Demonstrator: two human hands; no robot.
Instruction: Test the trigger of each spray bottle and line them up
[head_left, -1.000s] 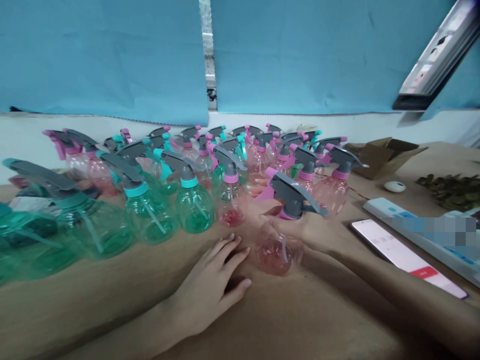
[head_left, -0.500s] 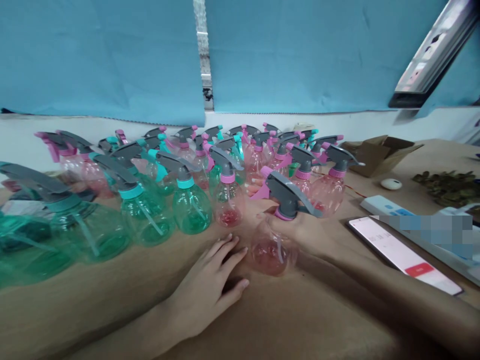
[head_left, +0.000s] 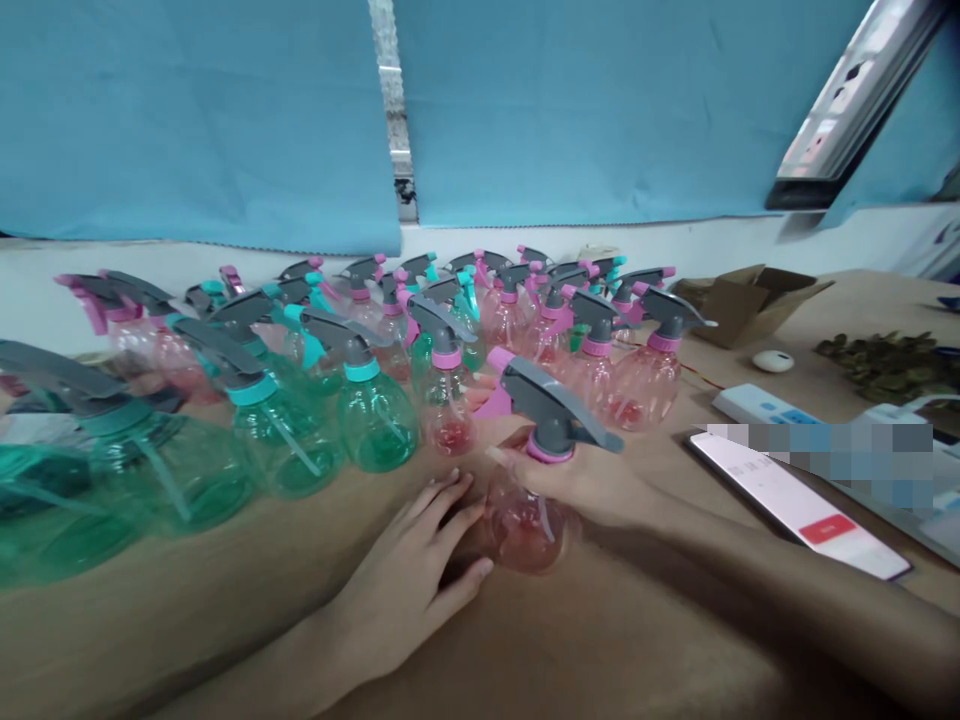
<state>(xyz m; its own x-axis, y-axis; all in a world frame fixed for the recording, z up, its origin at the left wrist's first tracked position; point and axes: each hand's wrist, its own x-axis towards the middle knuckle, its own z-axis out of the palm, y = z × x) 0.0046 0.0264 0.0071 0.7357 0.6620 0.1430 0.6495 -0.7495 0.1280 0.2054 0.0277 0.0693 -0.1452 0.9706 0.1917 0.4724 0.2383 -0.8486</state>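
Note:
My right hand (head_left: 592,480) is closed around the neck of a pink spray bottle (head_left: 525,525) that stands on the brown table. Its grey trigger head (head_left: 551,400) has a pink nozzle pointing left. My left hand (head_left: 409,575) lies flat on the table just left of the bottle, fingers spread, fingertips close to its base. Behind them stand several pink spray bottles (head_left: 649,375) and green spray bottles (head_left: 375,425) in rows.
A phone (head_left: 795,505) lies face up to the right, with a white power strip (head_left: 765,405) beyond it. A cardboard box (head_left: 742,295), a small white oval object (head_left: 772,361) and a heap of dried leaves (head_left: 889,362) lie at the back right. Blue curtains hang behind.
My right hand has shifted the pink bottle slightly left and nearer, toward my left hand. The view has drifted to the right.

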